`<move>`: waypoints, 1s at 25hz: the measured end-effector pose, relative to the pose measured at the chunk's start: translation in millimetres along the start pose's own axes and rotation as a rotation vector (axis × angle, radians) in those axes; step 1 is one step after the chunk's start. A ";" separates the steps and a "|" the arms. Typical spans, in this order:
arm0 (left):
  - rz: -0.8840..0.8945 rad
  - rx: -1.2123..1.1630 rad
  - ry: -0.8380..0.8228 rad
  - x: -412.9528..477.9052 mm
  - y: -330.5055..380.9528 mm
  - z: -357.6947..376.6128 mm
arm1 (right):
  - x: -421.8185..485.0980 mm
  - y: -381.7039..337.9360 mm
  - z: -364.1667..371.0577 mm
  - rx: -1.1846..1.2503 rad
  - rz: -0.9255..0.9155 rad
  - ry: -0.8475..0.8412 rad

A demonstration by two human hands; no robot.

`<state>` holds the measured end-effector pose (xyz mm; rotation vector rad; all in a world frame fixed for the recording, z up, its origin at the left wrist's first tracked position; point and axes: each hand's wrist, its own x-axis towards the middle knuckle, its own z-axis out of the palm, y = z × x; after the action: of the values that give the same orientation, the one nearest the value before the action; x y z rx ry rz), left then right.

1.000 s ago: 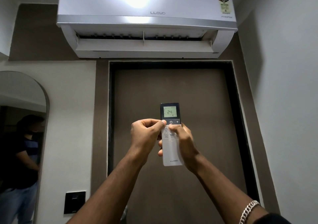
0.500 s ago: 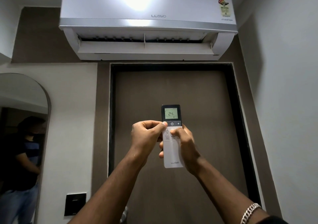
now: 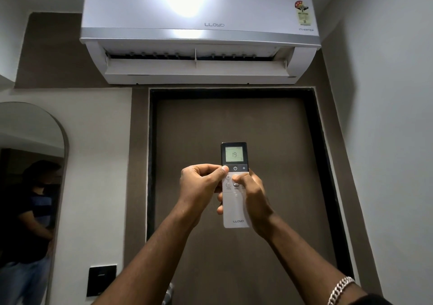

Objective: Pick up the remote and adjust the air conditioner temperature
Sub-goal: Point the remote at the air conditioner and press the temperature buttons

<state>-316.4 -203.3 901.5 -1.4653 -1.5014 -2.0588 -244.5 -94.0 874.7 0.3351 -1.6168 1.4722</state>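
Both hands hold the remote upright at arm's length in front of a brown door, below the air conditioner mounted high on the wall. The right hand wraps the remote's right edge from behind, fingers curled closed around it and the thumb lying on the button area. The left hand is curled into a loose fist at the remote's left edge, its thumb tip pressed on the dark strip beside the power symbol. The remote's screen reads 19. Its top and bottom ends stick out free of both hands. A chain bracelet circles the right wrist. An arched mirror stands to the left, well apart from the hands.
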 end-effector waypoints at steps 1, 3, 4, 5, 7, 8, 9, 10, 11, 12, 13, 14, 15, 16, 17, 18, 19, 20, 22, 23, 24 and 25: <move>0.002 -0.002 -0.001 -0.1 0.2 0.3 | -0.1 -0.4 -0.1 -0.001 0.001 0.001; 0.006 -0.003 -0.005 -0.1 0.8 0.9 | -0.1 -1.5 -0.2 -0.002 0.012 0.001; 0.005 -0.003 -0.008 0.0 0.9 1.2 | -0.3 -1.9 -0.3 -0.002 0.024 -0.002; 0.005 -0.004 -0.010 0.0 0.9 1.5 | -0.5 -2.4 -0.3 0.001 0.041 -0.004; 0.005 -0.007 -0.015 -0.3 0.6 2.0 | -1.6 -3.2 -0.6 0.015 0.065 -0.010; 0.005 -0.007 -0.016 -0.4 0.4 2.4 | -2.3 -3.7 -0.9 0.016 0.071 -0.014; 0.006 -0.011 -0.017 -0.9 0.1 2.6 | -2.9 -4.3 -1.0 0.013 0.073 -0.015; 0.007 -0.022 -0.020 -1.4 -0.2 2.7 | -3.4 -4.9 -1.6 0.008 0.068 -0.015; 0.009 -0.036 -0.025 -2.0 -0.5 2.7 | -3.7 -5.5 -2.3 0.005 0.060 -0.011; 0.010 -0.049 -0.033 -2.7 -0.8 2.5 | -3.8 -5.8 -3.1 0.005 0.054 -0.002; 0.010 -0.059 -0.042 -3.2 -1.3 2.0 | -3.9 -6.2 -3.9 0.007 0.051 0.010; 0.010 -0.064 -0.053 -3.6 -1.8 1.6 | -3.8 -6.7 -4.5 0.008 0.051 0.021; 0.010 -0.069 -0.064 -3.9 -2.1 1.2 | -4.1 -7.3 -4.9 0.006 0.053 0.028; 0.010 -0.075 -0.072 -4.0 -2.2 0.8 | -4.5 -7.5 -5.0 0.001 0.054 0.031; 0.011 -0.080 -0.078 -3.7 -2.1 0.6 | -4.7 -7.5 -4.8 -0.003 0.050 0.028; 0.013 -0.083 -0.082 -3.4 -1.7 0.7 | -5.2 -7.9 -4.2 -0.005 0.046 0.023; 0.016 -0.082 -0.085 -3.0 -1.2 0.9 | -5.4 -8.4 -3.2 -0.003 0.045 0.021; 0.019 -0.078 -0.086 -2.4 -0.8 0.9 | -5.3 -8.8 -2.4 0.002 0.047 0.021; 0.024 -0.071 -0.089 -1.8 -0.5 0.9 | -4.7 -9.2 -1.1 0.017 0.049 0.025; 0.026 -0.070 -0.092 -1.5 -0.4 0.5 | -4.1 -9.2 -0.7 0.021 0.049 0.025; 0.029 -0.069 -0.093 -1.6 -0.4 0.4 | -3.6 -9.0 -0.6 0.022 0.049 0.026; 0.030 -0.069 -0.090 -1.6 -0.2 0.1 | -3.4 -8.8 -0.7 0.024 0.050 0.028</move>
<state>-315.6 -203.7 900.1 -1.6164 -1.4439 -2.0729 -236.1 -96.8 877.8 0.2881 -1.5973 1.5284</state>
